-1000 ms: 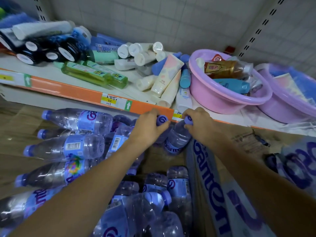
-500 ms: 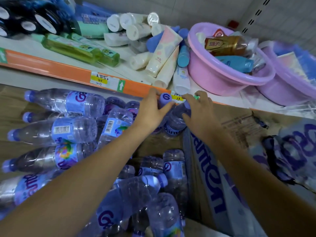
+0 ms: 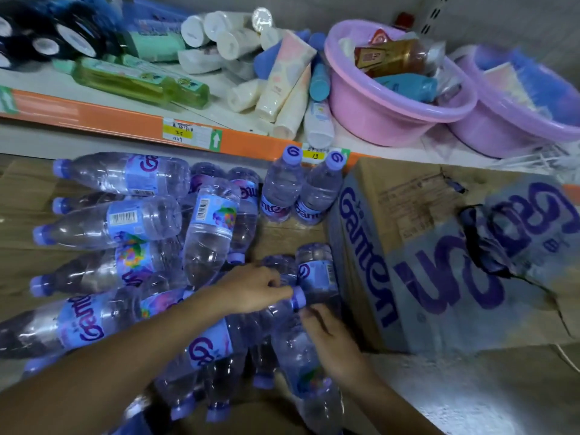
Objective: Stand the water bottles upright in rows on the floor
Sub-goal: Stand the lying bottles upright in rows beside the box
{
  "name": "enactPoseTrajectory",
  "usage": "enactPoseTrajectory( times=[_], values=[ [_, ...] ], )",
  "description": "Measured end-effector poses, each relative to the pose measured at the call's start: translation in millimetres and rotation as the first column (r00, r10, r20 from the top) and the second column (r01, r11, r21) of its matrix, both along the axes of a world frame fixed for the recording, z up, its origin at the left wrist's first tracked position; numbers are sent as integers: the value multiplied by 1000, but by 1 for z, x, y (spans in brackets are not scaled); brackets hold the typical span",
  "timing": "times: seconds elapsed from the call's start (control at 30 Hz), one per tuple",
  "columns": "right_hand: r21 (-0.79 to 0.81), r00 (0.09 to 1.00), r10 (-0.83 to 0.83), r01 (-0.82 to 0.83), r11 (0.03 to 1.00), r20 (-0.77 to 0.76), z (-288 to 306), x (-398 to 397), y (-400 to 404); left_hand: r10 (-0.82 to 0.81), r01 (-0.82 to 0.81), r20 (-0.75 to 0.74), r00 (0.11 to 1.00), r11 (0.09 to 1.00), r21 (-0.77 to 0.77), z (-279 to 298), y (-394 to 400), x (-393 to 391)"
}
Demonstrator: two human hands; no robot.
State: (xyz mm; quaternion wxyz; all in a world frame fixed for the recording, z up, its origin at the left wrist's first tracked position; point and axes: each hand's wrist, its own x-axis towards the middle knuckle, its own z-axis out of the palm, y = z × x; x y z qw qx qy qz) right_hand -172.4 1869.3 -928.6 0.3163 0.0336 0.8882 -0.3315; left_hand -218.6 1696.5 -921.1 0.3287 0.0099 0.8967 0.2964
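Our left hand curls its fingers around the neck of a lying bottle, just below its purple cap. Our right hand lies on a second lying bottle close beside it, fingers bent over its clear shoulder; we cannot tell whether they truly clasp it or only rest there. Both bottles belong to the heap of water bottles spread on the wooden floor; we can make out about fifteen lying on their sides, overlapping, though blur keeps the count rough.

Beyond the heap, two upright bottles stand touching each other against the shelf edge, next to the cardboard carton, which sits to the right of the heap with a dark strap lying across its top.

On the shelf above we count two basins. The pink basin holds an amber bottle and a blue bottle, with other items too blurred to name. The lilac basin just beside it holds something blue and a pale flat pack. Left of the basins lie loose tubes, two green bottles and dark containers.
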Motion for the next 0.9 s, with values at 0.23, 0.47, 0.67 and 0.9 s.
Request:
enactPoseTrajectory(
  times=[0.23, 0.47, 0.67, 0.9],
  values=[
    [140, 978, -208, 209, 968, -22, -20, 32, 20, -173, 174, 15, 985, 981, -83, 0, 4, 32],
    [275, 861, -345, 458, 845, -374, -37, 46, -23, -311, 248, -73, 948, 862, -442, -33, 50, 78],
    [309, 954, -64, 158, 938, -292, -41, 39, -3, -587, 383, -177, 790, 698, -605, -44, 54, 83],
    [328, 942, 228, -140, 934, -246, 26, 13, -1, -730, 382, -518, 445, 678, -628, -24, 23, 58]
  ],
)
